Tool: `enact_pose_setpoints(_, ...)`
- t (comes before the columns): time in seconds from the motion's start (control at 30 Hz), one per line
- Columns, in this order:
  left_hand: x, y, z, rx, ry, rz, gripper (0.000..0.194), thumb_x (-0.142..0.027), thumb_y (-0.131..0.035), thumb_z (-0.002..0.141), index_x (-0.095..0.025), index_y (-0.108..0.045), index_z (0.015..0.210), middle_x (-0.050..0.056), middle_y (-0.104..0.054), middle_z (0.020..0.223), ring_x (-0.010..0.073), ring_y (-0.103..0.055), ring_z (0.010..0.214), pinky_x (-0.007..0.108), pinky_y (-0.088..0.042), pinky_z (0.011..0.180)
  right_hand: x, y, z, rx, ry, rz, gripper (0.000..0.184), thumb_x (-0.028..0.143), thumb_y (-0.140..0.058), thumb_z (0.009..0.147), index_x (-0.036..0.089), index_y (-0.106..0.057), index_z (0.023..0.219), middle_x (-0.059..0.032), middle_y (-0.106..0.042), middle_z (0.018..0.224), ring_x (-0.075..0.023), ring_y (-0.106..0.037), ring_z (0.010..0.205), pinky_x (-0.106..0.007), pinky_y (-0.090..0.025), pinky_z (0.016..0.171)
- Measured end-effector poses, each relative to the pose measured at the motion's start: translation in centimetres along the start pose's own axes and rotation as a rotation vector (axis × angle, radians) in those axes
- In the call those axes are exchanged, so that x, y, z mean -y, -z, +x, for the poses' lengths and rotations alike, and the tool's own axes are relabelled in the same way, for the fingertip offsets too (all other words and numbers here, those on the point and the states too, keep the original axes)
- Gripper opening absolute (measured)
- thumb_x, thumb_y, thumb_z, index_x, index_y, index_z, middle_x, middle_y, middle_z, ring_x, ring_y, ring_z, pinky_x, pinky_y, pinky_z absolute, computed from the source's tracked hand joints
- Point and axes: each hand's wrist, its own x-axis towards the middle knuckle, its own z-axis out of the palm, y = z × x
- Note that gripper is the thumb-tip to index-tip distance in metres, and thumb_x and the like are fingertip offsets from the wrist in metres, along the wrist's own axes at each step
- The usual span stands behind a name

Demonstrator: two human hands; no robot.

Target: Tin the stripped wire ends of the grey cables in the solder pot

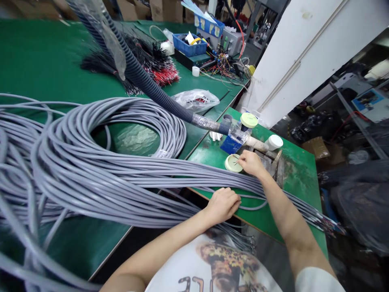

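A person's left hand (223, 205), half closed, lies over a bundle of grey cables (152, 190) running across the edge of a green surface (299, 190); the right hand (251, 163), fingers pinched together, sits just beside a pale round disc (233, 163), whatever it grips too small to tell.

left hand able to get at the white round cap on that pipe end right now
Probably not directly. The left hand is down on the grey cable bundle, and the right hand and right forearm lie between it and the white cap, so it would likely have to pass over them.
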Motion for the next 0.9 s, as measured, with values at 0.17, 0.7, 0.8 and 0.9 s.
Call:
enact_pose_setpoints(0.17,0.0,0.1,-0.1,0.004,-0.001,0.019,0.021,-0.026,-0.044,0.092,-0.018,-0.063,0.087,0.005,-0.062,0.072,0.0166,-0.052,0.068,0.029,-0.035,0.063,-4.2,2.2,-2.2,-0.12,-0.069,0.065,0.027,0.033,-0.055,0.083,0.018,-0.067,0.064,-0.0032,-0.061,0.073,-0.0147,-0.055,0.067,-0.025,-0.038,0.064)
enact_pose_setpoints(0.7,0.0,-0.1,-0.1,-0.003,0.005,-0.055,0.016,-0.023,-0.048,0.091,-0.018,-0.063,0.089,0.006,-0.064,0.076,0.0178,-0.053,0.071,0.03,-0.035,0.065,-13.1,-1.3,-4.2,-0.153,-0.463,-0.032,0.025,0.033,-0.058,0.078,0.018,-0.073,0.066,-0.0088,-0.07,0.081,-0.0195,-0.061,0.074,-0.027,-0.04,0.064)
enact_pose_setpoints(0.8,0.1,-0.1,-0.2,0.004,0.003,-0.041,0.016,-0.023,-0.048,0.091,-0.017,-0.063,0.089,0.006,-0.064,0.075,0.018,-0.053,0.07,0.031,-0.035,0.065,-13.3,-1.5,-4.1,-0.137,-0.469,-0.043,0.024,0.033,-0.059,0.078,0.017,-0.074,0.067,-0.0096,-0.07,0.083,-0.0201,-0.061,0.075,-0.027,-0.04,0.065)
enact_pose_setpoints(0.9,0.1,-0.2,-0.2,0.002,0.001,-0.045,0.016,-0.023,-0.048,0.092,-0.017,-0.063,0.088,0.007,-0.064,0.075,0.0179,-0.053,0.07,0.031,-0.035,0.065,-13.4,-1.7,-4.1,-0.133,-0.474,-0.048,0.025,0.033,-0.059,0.078,0.016,-0.074,0.069,-0.01,-0.069,0.084,-0.0199,-0.061,0.076,-0.027,-0.04,0.065)
